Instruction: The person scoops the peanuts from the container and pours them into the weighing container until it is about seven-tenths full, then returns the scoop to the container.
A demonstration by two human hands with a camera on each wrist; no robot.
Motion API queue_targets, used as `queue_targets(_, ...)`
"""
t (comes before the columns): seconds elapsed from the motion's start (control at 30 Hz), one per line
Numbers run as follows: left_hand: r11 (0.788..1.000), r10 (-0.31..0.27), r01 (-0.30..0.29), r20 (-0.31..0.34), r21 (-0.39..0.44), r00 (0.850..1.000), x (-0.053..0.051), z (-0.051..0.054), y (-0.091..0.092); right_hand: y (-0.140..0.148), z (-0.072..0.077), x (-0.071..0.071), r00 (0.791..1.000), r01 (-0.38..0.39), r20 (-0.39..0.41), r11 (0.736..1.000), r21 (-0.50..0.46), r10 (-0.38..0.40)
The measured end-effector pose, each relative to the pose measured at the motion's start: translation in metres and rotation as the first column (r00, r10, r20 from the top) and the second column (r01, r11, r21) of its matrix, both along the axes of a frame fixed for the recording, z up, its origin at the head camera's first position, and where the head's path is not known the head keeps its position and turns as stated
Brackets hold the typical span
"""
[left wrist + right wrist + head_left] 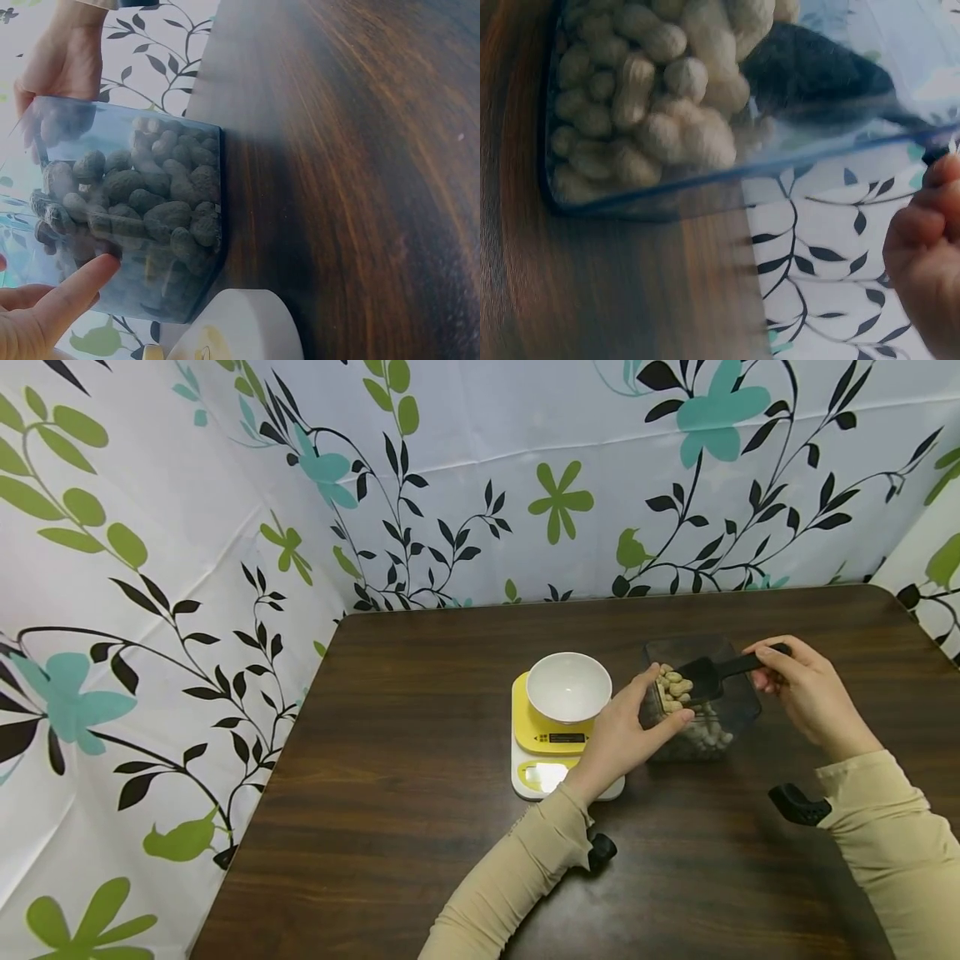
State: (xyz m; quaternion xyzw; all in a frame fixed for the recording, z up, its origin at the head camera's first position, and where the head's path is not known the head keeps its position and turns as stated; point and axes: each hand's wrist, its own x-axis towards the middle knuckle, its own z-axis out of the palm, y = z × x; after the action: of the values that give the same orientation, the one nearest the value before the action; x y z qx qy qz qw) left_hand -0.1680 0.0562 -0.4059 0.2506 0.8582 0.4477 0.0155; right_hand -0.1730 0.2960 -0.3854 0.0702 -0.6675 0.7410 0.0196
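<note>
My right hand (806,689) pinches the handle of a black scoop (703,680). The scoop's blade reaches into a clear plastic container (742,706), against unshelled peanuts (675,687). More peanuts (150,195) are heaped inside, visible through the wall in the left wrist view. At the container's near left corner, my left hand (622,731) rests with extended thumb and fingers against the walls. In the right wrist view, the dark scoop (817,79) appears through the plastic beside the peanuts. Left of the container, a white bowl (568,685) sits on a yellow and white kitchen scale (527,727).
A dark wooden table (390,760) carries everything. Behind it and along the left hangs a white cloth (465,468) with leaf and flower prints. The scale stands close beside the container, under the left forearm's reach. Black straps show at both cuffs.
</note>
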Motion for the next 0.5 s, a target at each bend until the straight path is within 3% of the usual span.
queue_targets(0.23, 1.0, -0.002, 0.002, 0.001, -0.007, 1.0, 0.0012, -0.0004, 0.0003, 0.0074, -0.0055, 0.0015, 0.991, -0.127, -0.036, 0.991, 0.032, 0.128)
queue_targets(0.33, 1.0, -0.007, 0.007, 0.008, -0.003, 1.0, 0.0021, 0.0003, 0.0003, 0.0069, -0.0054, 0.0017, 0.996, -0.092, -0.011, 0.995, 0.03, 0.092)
queue_targets(0.5, 1.0, -0.009, 0.009, 0.022, 0.006, 1.0, 0.0026, -0.0001, 0.0003, 0.0033, -0.0043, 0.0014, 0.998, -0.059, -0.01, 0.996, -0.064, 0.058)
